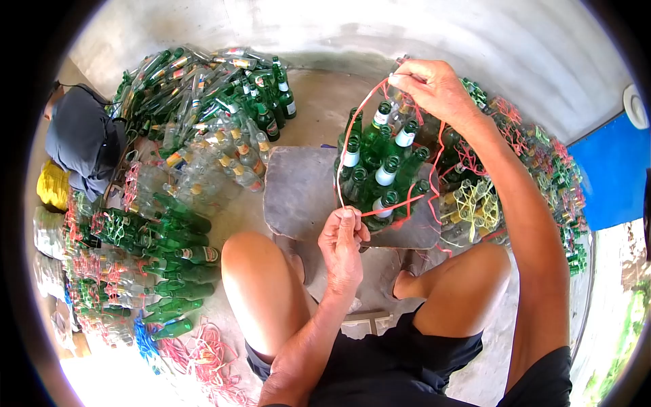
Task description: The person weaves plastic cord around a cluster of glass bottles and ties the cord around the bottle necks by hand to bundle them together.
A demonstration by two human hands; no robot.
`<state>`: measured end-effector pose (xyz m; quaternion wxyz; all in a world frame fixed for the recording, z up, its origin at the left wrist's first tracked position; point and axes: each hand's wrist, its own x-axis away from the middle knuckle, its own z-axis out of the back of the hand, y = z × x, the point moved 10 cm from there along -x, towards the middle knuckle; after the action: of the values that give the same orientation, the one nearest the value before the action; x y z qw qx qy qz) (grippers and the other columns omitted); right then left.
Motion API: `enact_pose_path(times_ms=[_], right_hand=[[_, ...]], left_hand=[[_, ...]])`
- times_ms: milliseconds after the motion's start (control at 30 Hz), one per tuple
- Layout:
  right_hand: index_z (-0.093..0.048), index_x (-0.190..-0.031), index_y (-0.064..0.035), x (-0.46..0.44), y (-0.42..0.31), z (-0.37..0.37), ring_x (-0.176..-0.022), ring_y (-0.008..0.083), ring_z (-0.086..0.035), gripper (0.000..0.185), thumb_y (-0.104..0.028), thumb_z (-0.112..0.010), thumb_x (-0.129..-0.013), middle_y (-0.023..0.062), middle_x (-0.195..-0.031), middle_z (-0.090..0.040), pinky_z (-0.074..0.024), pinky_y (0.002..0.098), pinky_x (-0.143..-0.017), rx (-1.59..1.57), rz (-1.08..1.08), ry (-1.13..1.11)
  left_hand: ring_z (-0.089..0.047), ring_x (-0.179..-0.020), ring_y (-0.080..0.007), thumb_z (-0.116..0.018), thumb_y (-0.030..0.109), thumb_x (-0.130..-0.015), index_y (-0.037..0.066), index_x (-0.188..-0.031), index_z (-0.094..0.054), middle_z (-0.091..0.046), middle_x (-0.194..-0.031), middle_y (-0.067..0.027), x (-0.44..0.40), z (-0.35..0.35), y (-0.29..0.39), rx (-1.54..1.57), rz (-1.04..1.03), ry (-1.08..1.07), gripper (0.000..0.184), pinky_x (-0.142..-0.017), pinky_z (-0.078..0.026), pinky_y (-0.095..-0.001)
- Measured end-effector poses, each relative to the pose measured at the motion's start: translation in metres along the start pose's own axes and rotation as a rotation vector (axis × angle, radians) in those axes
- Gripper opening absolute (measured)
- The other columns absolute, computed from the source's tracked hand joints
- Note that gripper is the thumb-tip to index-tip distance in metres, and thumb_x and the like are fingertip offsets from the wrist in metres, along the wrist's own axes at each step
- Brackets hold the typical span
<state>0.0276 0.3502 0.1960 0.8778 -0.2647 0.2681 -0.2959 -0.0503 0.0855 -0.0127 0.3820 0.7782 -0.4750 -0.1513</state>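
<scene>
- The left hand (342, 237) has its grip pinched on the red string (407, 201), thumb against fingers, just beside the near side of the bottles.
- The right hand (429, 87) is raised above the far side, its grip pinching the same string between thumb and fingertips.
- Between the hands the string bows out in a wide arc on the left of the green bottles (385, 175); more strands trail at their right.
- The bottles stand upright, packed together on the right part of the worktop (298, 182), near its far edge.
- The worktop's left part is bare up to its rounded corners; open floor (312, 102) lies beyond the far edge, and the knees flank the near one.
- The bottles are clear green glass, several with pale neck labels, their writing too small to read.
- Farther out, string-tied bundles (478, 203) crowd the right, and a bottle heap (196, 85) the left.
</scene>
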Motion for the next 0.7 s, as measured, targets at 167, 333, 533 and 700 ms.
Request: enact_pose_path(times_ms=[167, 333, 533, 700], right_hand=[[-0.078, -0.098, -0.0070, -0.033, 0.005, -0.035, -0.068, 0.0144, -0.063, 0.024, -0.031, -0.074, -0.098, 0.0039, -0.071, -0.065, -0.0520, 0.0363, -0.069, 0.232, -0.033, -0.043], [-0.080, -0.099, -0.0145, -0.052, 0.036, -0.065, -0.074, 0.0289, -0.069, 0.025, -0.039, -0.074, -0.096, 0.0083, -0.079, -0.071, -0.0530, 0.0443, -0.069, 0.306, -0.081, -0.106], [-0.080, -0.095, -0.0149, -0.065, 0.058, -0.092, -0.083, 0.0319, -0.072, 0.025, -0.039, -0.073, -0.091, 0.0098, -0.085, -0.074, -0.0552, 0.0463, -0.074, 0.336, -0.108, -0.185], [-0.081, -0.095, -0.0133, -0.070, 0.060, -0.098, -0.085, 0.0329, -0.073, 0.026, -0.038, -0.074, -0.090, 0.0111, -0.086, -0.075, -0.0557, 0.0467, -0.075, 0.332, -0.094, -0.191]], left_hand=[[-0.055, -0.070, -0.0124, -0.062, 0.024, -0.110, 0.006, -0.099, -0.066, -0.057, -0.087, 0.0000, -0.012, 0.008, -0.002, 0.034, 0.018, 0.052, 0.022, -0.065, -0.046, -0.0277], [-0.055, -0.069, -0.0123, -0.063, 0.025, -0.110, 0.007, -0.098, -0.067, -0.057, -0.087, 0.0002, -0.022, 0.019, -0.007, 0.060, 0.059, 0.101, 0.022, -0.063, -0.045, -0.0274], [-0.056, -0.069, -0.0109, -0.065, 0.033, -0.109, 0.006, -0.101, -0.068, -0.056, -0.085, 0.0017, -0.025, 0.022, -0.012, 0.052, 0.070, 0.100, 0.028, -0.060, -0.038, -0.0240], [-0.055, -0.073, -0.0130, -0.063, 0.025, -0.110, 0.006, -0.101, -0.066, -0.055, -0.086, 0.0001, -0.028, 0.022, -0.014, 0.104, 0.088, 0.090, 0.021, -0.067, -0.045, -0.0282]])
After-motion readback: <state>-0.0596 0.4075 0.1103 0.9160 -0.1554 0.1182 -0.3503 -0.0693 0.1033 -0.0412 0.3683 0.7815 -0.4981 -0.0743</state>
